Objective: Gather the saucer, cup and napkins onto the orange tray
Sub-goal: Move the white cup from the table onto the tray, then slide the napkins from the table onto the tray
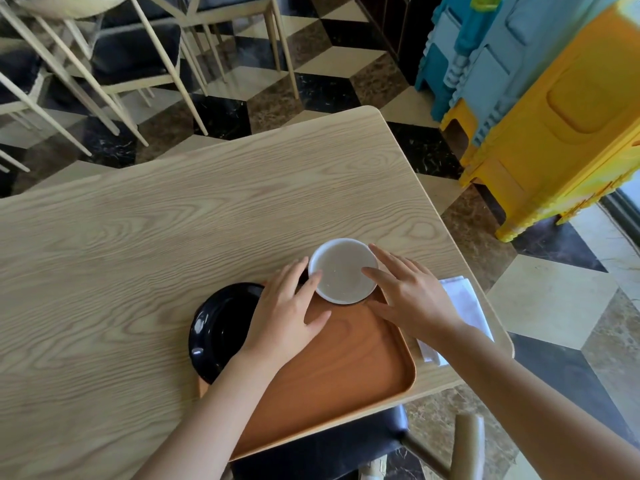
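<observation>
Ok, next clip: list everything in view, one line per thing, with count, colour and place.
Table: one, light wood, fills the middle.
Tray: one, orange, near edge of table.
Cup: one, white, pale liquid inside, at the tray's far end.
Saucer: one, black, on the tray's left edge, part hidden by the left hand.
Napkins: count unclear, white, on the table right of the tray.
Chairs: several, pale frames, dark seats, far left; another below the tray.
Plastic stools: stacked, yellow and blue, far right.
Floor: chequered tiles.
Left hand: open, beside the cup.
Right hand: open, at the cup's right.
</observation>
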The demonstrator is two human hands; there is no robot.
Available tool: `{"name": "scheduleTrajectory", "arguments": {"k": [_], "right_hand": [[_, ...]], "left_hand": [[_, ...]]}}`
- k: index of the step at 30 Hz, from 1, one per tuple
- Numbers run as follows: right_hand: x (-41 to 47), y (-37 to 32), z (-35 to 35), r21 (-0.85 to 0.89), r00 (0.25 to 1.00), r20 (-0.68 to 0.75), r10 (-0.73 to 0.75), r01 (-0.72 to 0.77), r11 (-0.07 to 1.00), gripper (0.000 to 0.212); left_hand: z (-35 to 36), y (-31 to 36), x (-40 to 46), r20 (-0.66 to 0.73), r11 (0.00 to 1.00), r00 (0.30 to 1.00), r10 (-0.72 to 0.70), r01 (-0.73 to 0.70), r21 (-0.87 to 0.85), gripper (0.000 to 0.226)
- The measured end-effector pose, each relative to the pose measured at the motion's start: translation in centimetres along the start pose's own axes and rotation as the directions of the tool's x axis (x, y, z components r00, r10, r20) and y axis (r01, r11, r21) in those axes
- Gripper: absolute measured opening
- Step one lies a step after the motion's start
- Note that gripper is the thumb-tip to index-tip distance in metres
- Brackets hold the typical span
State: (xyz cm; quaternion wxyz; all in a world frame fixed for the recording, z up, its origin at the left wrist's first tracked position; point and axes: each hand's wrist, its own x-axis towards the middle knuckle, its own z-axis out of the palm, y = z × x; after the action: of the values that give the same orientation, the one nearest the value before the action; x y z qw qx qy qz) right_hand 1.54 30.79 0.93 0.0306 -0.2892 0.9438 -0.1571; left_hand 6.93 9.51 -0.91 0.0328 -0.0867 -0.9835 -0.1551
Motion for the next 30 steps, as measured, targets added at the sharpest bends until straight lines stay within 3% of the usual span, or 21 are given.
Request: {"name": "scheduleTrajectory", "arguments": {"k": [3, 6, 10, 13, 19, 25, 29, 30], "right_hand": [[-1.7, -0.4, -0.8, 0.008, 0.998, -0.057, 0.039, -0.039, 0.999, 0.041], [-4.8, -0.2, -1.5, 0.034, 0.979, -0.157, 0.128, -0.124, 0.992, 0.034], [-8.8, 2.0, -1.0, -0.026, 0.961, -0.153, 0.23, -0.237, 0.971, 0.037], [-10.2, 3.8, -0.1, -0.029, 0.913, -0.082, 0.401, -0.404, 0.914, 0.04], [-10.7, 4.6, 1.1, 0.061, 0.806, 0.072, 0.588, -0.592, 0.804, 0.051], [-9.9, 4.7, 0.8, 0.211, 0.767, 0.029, 0.641, -0.632, 0.746, 0.036], [-9.4, 5.0, -0.5, 0.39, 0.709, 0.062, 0.703, -0.665, 0.637, 0.035], [-9.4, 4.9, -0.9, 0.424, 0.705, 0.056, 0.707, -0.657, 0.623, 0.035]], "left_hand": [[-0.4, 1.9, -1.1, -0.077, 0.999, 0.997, 0.033, -0.036, -0.037, 0.052], [0.0, 5.4, -2.1, -0.094, 0.978, 0.98, 0.176, -0.184, -0.094, 0.05], [2.4, 9.8, -2.5, 0.059, 0.947, 0.947, 0.316, -0.311, -0.084, 0.055], [4.5, 11.6, -2.0, 0.166, 0.935, 0.921, 0.351, -0.355, -0.007, 0.058], [6.4, 12.9, -1.9, 0.324, 0.946, 0.903, 0.282, -0.319, 0.066, 0.062], [6.6, 13.1, -2.0, 0.359, 0.945, 0.895, 0.266, -0.316, 0.089, 0.058], [6.5, 13.2, -2.1, 0.303, 0.958, 0.914, 0.268, -0.287, 0.018, 0.047], [6.2, 13.3, -2.1, 0.275, 0.966, 0.926, 0.26, -0.252, -0.065, 0.044]]}}
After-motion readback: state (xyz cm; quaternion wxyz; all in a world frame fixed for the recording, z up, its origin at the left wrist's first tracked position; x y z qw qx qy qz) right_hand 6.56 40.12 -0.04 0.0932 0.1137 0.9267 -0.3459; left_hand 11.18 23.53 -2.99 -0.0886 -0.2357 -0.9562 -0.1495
